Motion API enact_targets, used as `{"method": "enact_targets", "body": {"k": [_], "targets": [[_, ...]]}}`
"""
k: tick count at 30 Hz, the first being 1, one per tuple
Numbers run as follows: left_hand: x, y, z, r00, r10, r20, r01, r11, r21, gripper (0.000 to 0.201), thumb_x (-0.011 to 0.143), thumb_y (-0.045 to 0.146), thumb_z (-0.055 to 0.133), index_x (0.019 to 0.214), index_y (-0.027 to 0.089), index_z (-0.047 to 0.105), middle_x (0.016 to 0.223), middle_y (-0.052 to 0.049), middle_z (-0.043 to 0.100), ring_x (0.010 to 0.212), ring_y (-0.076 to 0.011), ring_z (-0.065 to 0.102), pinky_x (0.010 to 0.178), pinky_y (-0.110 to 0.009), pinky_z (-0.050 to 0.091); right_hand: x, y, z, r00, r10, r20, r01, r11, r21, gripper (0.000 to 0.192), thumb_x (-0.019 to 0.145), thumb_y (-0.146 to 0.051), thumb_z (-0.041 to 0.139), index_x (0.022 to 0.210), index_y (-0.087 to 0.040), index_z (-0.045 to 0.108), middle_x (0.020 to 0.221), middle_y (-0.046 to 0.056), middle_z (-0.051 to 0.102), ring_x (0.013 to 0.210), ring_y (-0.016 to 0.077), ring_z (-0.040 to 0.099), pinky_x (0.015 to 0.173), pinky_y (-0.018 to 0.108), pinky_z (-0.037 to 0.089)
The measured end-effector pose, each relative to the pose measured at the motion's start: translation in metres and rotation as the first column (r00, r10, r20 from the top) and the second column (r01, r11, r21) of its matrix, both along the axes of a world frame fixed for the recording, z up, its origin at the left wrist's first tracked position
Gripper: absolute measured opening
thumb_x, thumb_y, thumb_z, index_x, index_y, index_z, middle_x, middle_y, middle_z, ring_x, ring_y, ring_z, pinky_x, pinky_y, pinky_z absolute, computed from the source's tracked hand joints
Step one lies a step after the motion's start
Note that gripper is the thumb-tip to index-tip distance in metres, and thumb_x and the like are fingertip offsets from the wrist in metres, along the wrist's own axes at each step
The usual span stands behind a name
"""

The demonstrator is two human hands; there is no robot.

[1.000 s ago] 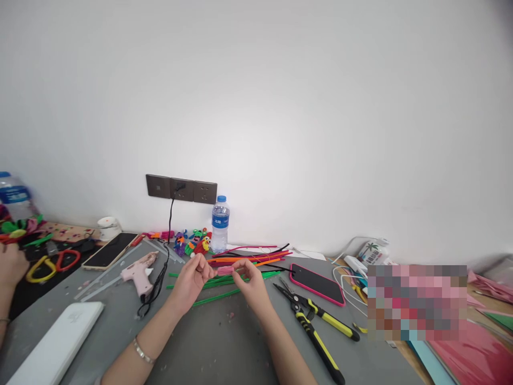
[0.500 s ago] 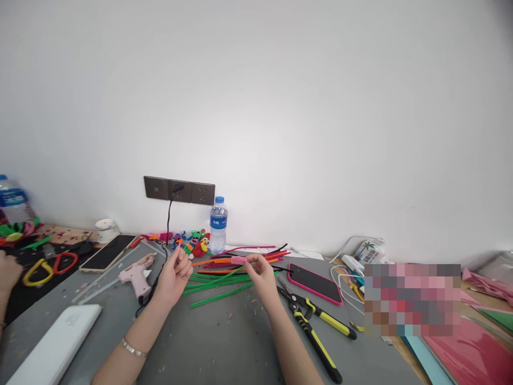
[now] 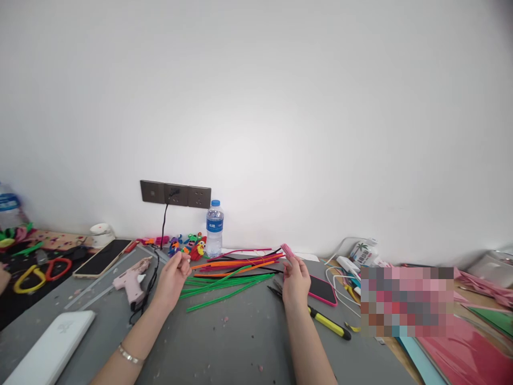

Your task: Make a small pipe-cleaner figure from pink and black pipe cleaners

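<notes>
Pinched in the fingers of my right hand is a small pink strip that looks fringed, its end pointing up and left. My left hand is closed with its fingers curled together above the table; anything in them is too small to make out. Between and beyond my hands lie orange and red pipe cleaners, with green pipe cleaners nearer to me. Yellow-and-black pliers are partly hidden behind my right hand, as is a pink-cased phone.
A pink glue gun with a black cord lies left of my left hand. Behind stand a water bottle and small colourful figures. A white power bank is front left. Another person's hand shows at the left edge.
My right hand has moved right with the pink strip, away from my left hand, and turned so the strip points up. My left hand has barely moved. The view has shifted slightly.
</notes>
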State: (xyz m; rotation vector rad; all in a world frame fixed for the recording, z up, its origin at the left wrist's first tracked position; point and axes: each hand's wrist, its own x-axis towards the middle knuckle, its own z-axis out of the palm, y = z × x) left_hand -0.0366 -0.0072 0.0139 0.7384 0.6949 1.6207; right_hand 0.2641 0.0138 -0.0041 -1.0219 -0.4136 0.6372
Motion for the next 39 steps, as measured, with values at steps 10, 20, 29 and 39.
{"method": "enact_targets", "body": {"k": [10,20,29,39], "targets": [[0.003,-0.001,-0.001,0.989,-0.018,-0.15,0.011,0.999,-0.051,0.034,0.077,0.043,0.068,0.101,0.019,0.073,0.14,-0.011,0.053,0.133,-0.0305,0.041,0.104,-0.04,0.041,-0.022,0.002,0.0,0.986,0.15,0.07,-0.153,0.988,0.029,0.036,0.061,-0.045,0.075,0.081,-0.018,0.06,0.066,0.0,0.064,0.058,0.0159,0.058,0.049,0.025,0.035],[0.007,-0.006,0.008,0.975,-0.221,-0.004,0.22,0.972,-0.077,0.052,0.09,0.055,0.042,0.129,0.025,0.057,0.146,-0.009,0.047,0.136,-0.0295,0.037,0.113,-0.048,0.026,-0.039,-0.006,0.005,0.961,0.261,0.095,-0.263,0.965,0.009,0.039,0.063,-0.049,0.076,0.082,-0.018,0.061,0.062,-0.001,0.061,0.059,0.0154,0.056,0.053,0.025,0.038],[0.001,-0.011,0.014,0.9,-0.178,-0.399,0.2,0.98,0.013,0.038,0.081,0.039,0.066,0.116,0.023,0.068,0.143,-0.011,0.05,0.125,-0.0359,0.051,0.104,-0.047,0.042,-0.041,-0.005,0.002,0.948,0.297,0.115,-0.298,0.954,-0.004,0.037,0.064,-0.047,0.074,0.082,-0.018,0.062,0.068,0.0,0.061,0.061,0.0168,0.056,0.054,0.026,0.039],[-0.031,-0.029,0.047,0.699,-0.259,-0.667,0.158,0.965,-0.209,0.041,0.066,0.022,0.073,0.107,0.026,0.073,0.093,-0.011,0.078,0.075,-0.0302,0.074,0.063,-0.033,0.056,-0.049,-0.01,0.01,0.906,0.409,0.112,-0.412,0.911,0.003,0.034,0.063,-0.046,0.075,0.079,-0.02,0.062,0.062,-0.002,0.059,0.056,0.015,0.053,0.053,0.026,0.038]]}}
